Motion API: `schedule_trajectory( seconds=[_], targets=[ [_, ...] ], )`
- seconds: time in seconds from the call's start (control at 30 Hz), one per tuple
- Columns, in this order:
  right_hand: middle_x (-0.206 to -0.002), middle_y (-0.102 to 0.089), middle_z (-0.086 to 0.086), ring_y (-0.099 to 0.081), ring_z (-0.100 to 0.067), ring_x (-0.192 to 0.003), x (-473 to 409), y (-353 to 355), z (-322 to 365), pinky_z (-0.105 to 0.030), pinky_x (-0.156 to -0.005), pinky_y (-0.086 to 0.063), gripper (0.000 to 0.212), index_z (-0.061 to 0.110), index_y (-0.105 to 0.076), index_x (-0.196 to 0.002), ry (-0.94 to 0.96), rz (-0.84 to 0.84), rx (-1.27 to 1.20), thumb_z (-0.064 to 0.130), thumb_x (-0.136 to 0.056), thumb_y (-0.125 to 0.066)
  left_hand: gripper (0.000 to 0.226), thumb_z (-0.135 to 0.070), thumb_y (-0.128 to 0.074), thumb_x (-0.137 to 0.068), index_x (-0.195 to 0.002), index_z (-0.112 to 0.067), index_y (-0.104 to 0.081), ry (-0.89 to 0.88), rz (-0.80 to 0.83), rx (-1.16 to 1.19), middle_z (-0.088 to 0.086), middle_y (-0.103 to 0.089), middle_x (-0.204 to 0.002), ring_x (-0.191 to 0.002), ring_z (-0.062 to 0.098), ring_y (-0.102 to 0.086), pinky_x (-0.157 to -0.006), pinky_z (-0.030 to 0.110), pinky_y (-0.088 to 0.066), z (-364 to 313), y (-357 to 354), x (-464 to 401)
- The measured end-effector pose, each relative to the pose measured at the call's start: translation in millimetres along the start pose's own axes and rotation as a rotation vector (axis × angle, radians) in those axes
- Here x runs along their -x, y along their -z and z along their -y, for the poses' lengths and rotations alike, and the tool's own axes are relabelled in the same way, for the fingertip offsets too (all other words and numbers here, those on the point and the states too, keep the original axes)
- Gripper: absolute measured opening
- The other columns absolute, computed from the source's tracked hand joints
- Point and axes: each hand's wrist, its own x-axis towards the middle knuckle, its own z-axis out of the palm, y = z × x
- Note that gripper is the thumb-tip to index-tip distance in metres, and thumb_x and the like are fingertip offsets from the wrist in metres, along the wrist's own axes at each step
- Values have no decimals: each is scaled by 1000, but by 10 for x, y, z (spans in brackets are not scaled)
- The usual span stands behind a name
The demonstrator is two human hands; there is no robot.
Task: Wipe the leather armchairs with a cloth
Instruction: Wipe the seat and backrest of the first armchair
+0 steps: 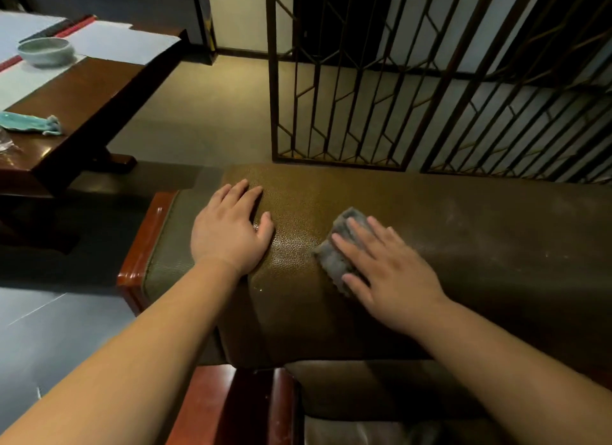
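The brown leather armchair (463, 232) fills the middle of the view, its padded top running left to right. A folded grey cloth (334, 256) lies on that top. My right hand (387, 265) presses flat on the cloth with straight, spread fingers. My left hand (228, 229) rests flat on the leather near the chair's left end, fingers straight, holding nothing. The leather to the right of the cloth looks dusty and dull.
A dark wooden table (82, 90) stands at the left with a pale green bowl (46, 51) and a teal cloth (29, 122) on it. A metal lattice screen (414, 80) stands just behind the chair. Red-brown wooden trim (142, 242) edges the chair's left side.
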Motion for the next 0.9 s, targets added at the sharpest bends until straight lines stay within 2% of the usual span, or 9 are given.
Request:
schedule_trajectory(
  seconds=[0.13, 0.2, 0.3, 0.4, 0.5, 0.63, 0.7, 0.8, 0.9],
  targets=[
    [-173, -12, -2, 4, -32, -159, -230, 101, -776, -50, -128, 4, 71, 40, -9, -163, -339, -15, 32, 72, -100, -5, 72, -65, -29, -91, -150, -30, -52, 0, 73, -44, 0, -47, -161, -149, 26, -40, -123, 52, -32, -23, 67, -12],
    [-174, -10, -8, 4, -33, -160, -216, 146, -850, -52, -129, 0, 74, 34, -16, -165, -456, -26, -64, 71, -101, -8, 69, -66, -33, -92, -142, -26, -57, 6, 118, -135, 5, -56, -149, -139, 31, -50, -123, 59, -29, -116, 160, -89],
    [-174, 5, -5, 6, -25, -160, -121, 177, -466, -45, -130, 0, 71, 30, -16, -166, -341, -32, -208, 65, -104, -18, 66, -69, -38, -95, -136, -21, -57, 37, 188, -84, 14, -58, -136, -130, 36, -55, -121, 59, -29, -494, 308, -301],
    [-174, 5, -2, 8, -21, -160, -13, 147, -72, -40, -129, 5, 70, 32, -10, -166, -147, -39, -138, 63, -105, -25, 66, -63, -38, -99, -153, -28, -45, -32, 203, 26, 12, -40, -162, -152, 35, -33, -128, 56, -20, -886, 128, -238],
    [-174, -4, 3, 3, -16, -160, -76, 206, -423, -35, -126, 5, 65, 35, -10, -165, -110, -20, -76, 59, -107, -26, 68, -62, -32, -96, -157, -32, -44, -38, 116, -5, 6, -34, -169, -158, 30, -24, -129, 53, -15, -933, -21, -135],
    [-174, -4, -5, 2, -24, -160, -186, 278, -1248, -43, -128, 0, 65, 26, -11, -166, -476, 27, -170, 54, -109, -22, 69, -63, -31, -97, -158, -33, -42, -78, 101, -8, 1, -31, -171, -160, 25, -20, -131, 51, -12, -898, -87, -214],
    [-174, 6, -10, 6, -29, -160, -325, 275, -1239, -48, -130, -1, 67, 22, -8, -167, -585, 64, -202, 55, -109, -22, 71, -64, -29, -95, -158, -34, -42, -76, 84, -21, 0, -32, -171, -160, 24, -20, -131, 51, -12, -909, -148, -204],
    [-172, 20, -2, 9, -25, -159, -563, 292, -706, -42, -128, 3, 66, 32, -5, -166, -389, 26, -223, 58, -108, -23, 73, -64, -28, -93, -157, -34, -44, -83, 62, -22, 0, -34, -170, -159, 24, -22, -130, 51, -14, -908, -199, -216],
    [-173, 12, 5, 8, -19, -159, -679, 308, -429, -38, -127, 4, 64, 39, -2, -165, -144, 32, -169, 58, -108, -24, 73, -63, -30, -92, -157, -33, -47, -84, 46, -16, 0, -36, -169, -158, 24, -25, -130, 50, -16, -914, -207, -240]
  ],
)
